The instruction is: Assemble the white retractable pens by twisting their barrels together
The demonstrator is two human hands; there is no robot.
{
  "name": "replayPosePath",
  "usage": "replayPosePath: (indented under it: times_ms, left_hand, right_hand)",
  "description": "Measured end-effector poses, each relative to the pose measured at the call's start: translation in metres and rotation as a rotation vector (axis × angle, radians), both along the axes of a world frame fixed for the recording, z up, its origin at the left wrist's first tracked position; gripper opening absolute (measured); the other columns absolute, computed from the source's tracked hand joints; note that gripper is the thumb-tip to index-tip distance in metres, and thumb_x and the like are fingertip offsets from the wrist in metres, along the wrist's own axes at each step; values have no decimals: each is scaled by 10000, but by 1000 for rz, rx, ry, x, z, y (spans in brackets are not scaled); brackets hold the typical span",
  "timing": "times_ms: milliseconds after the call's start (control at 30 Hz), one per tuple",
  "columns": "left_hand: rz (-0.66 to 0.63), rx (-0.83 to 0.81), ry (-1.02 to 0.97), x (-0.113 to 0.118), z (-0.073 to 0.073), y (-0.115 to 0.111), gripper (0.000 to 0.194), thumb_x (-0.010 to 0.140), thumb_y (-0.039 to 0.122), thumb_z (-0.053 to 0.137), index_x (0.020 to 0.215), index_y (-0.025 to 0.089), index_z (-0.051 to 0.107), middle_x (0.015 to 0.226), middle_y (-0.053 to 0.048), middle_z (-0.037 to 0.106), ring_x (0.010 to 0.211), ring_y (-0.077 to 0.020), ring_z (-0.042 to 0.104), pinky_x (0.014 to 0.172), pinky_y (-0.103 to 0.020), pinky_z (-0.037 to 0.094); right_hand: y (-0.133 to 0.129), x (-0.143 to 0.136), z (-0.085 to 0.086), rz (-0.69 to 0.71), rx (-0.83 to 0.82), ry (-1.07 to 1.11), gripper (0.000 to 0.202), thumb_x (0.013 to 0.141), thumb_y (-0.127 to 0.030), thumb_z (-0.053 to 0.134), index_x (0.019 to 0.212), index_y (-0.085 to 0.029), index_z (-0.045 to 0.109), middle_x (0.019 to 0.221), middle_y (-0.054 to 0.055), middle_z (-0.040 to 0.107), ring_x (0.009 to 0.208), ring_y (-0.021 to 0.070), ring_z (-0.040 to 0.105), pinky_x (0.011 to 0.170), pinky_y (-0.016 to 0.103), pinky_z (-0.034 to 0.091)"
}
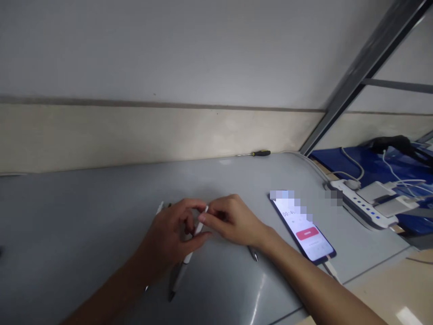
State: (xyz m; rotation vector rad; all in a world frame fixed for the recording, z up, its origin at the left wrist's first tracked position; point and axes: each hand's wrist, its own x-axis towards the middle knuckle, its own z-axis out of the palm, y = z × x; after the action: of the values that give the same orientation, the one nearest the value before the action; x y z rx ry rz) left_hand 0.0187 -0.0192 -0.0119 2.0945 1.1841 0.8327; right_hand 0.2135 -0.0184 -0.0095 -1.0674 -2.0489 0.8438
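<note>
A white pen (188, 257) slants between my two hands over the grey table, its darker tip end pointing down toward me. My left hand (172, 230) closes its fingers and thumb around the barrel. At the pen's upper end, my right hand (233, 219) pinches it between thumb and fingers. Beneath my left hand lies another pen, mostly hidden, its white end (160, 207) showing beyond the hand. A silver pen tip (253, 254) pokes out from below my right wrist; the rest of that pen is covered.
A lit phone (304, 230) with a charging cable lies right of my right forearm. Beyond it is a white power strip (365, 205) with plugged-in chargers. A black-and-yellow screwdriver (261, 153) rests by the wall. A metal post (358, 83) slants up at the right.
</note>
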Motion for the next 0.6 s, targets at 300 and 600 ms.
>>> replayPosePath:
  times_ms: [300, 600]
  left_hand:
    - [-60, -335, -230, 0, 2, -1, 434, 729, 297, 719, 1123, 271, 538, 666, 61, 538, 567, -107, 541, 507, -209, 447]
    - [16, -256, -88, -9, 0, 11, 230, 786, 397, 672, 922, 214, 651, 662, 27, 601, 576, -114, 564, 517, -213, 443]
  right_hand:
    - [3, -3, 2, -126, -273, 215, 376, 865, -337, 533, 539, -181, 428, 534, -49, 359, 531, 86, 321, 513, 243, 244]
    - [12, 9, 12, -450, -331, 453, 322, 833, -261, 469, 524, -180, 499, 461, -15, 498, 469, 106, 448, 497, 246, 334]
